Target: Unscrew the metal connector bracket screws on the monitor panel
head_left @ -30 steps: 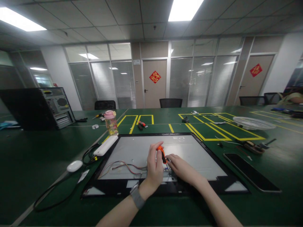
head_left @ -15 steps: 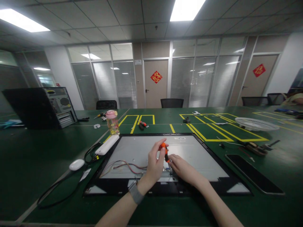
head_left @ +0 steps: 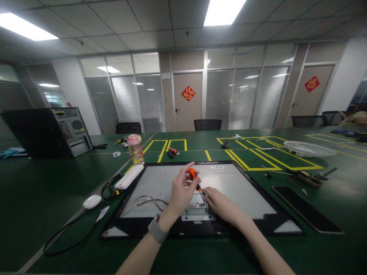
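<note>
My left hand (head_left: 182,188) is closed around the orange and black handle of a screwdriver (head_left: 194,175). The screwdriver tilts, its thin shaft pointing down to a metal bracket (head_left: 197,217) at the near edge of a flat display panel (head_left: 160,177). Beside the shaft, my right hand (head_left: 220,202) rests low over the panel with fingers bent together. Whatever its fingertips pinch is hidden. The panel lies flat, grey metal inside a black frame. Thin coloured wires (head_left: 146,200) run across it left of my hands.
On the left stand a computer tower (head_left: 43,131), a pink-lidded bottle (head_left: 135,149) and a white power strip (head_left: 129,177) with black cables. A black phone-like slab (head_left: 306,209) lies at right, near a white round grille (head_left: 309,149). Pliers (head_left: 171,151) lie behind the panel.
My left hand has shifted left and slightly up, leaning the screwdriver handle left. More of the shaft and the bracket now shows. My right hand has barely moved.
</note>
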Demonstrator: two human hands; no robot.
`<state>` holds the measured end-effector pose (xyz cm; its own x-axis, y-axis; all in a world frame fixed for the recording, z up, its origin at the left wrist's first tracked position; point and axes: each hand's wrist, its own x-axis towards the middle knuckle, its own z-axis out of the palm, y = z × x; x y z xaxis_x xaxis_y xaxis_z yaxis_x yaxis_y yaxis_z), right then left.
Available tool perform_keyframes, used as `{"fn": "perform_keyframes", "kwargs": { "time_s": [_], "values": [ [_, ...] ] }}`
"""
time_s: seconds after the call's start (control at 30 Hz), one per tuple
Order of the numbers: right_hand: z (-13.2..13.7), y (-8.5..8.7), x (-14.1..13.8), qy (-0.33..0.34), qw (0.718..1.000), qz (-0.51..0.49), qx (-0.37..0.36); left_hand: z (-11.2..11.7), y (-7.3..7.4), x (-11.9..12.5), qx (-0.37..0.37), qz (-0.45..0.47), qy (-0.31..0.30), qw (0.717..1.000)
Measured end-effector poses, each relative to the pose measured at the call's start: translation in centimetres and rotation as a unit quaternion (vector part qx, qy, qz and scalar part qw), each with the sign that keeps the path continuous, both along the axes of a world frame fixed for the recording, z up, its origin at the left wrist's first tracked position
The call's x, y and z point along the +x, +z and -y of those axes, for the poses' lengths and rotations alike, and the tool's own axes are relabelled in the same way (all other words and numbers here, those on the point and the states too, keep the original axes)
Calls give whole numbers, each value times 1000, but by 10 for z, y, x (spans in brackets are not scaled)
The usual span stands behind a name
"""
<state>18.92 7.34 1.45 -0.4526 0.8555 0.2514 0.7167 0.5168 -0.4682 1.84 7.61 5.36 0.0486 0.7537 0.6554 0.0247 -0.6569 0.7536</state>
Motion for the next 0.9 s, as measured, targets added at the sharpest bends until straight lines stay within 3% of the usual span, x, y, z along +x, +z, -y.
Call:
{"fn": "perform_keyframes", "kwargs": {
  "time_s": [0.1, 0.37, 0.9],
  "values": [
    [1, 1, 0, -4, 1000, 2, -5, -2, 8, -14, -23, 71, -2, 997],
    [2, 5, 0, -10, 1000, 12, -22, -7, 7, -53, -43, 77, 72, 993],
    [2, 5, 0, -11, 999, 19, -24, -10, -5, -44, -25, 12, 64, 998]
  ]
}}
